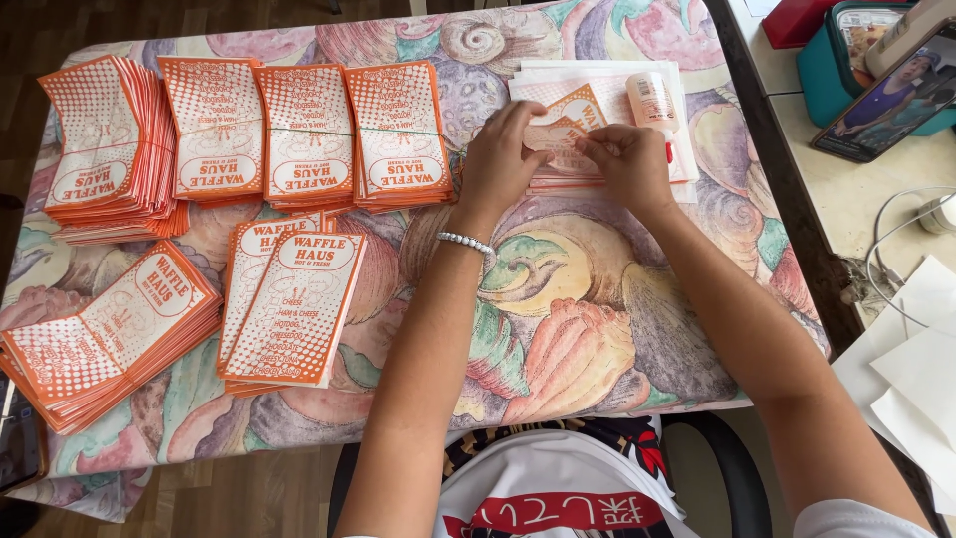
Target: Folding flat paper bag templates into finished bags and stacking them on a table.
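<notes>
Both my hands meet over a pile of flat orange-and-white printed paper sheets [597, 110] at the far middle of the table. My left hand [503, 159], with a beaded bracelet on the wrist, and my right hand [629, 164] pinch the same small orange-and-white paper piece [554, 133] between their fingertips, just above the pile. A small white glue bottle [652, 100] lies on the pile beside my right hand.
Stacks of folded orange-and-white paper bags [309, 134] fill the table's left half, some banded, some fanned at the near left [100, 339]. The table wears a pastel patterned cloth [558, 299]. To the right stands a counter with a phone [886, 100], cables and white papers [916, 369].
</notes>
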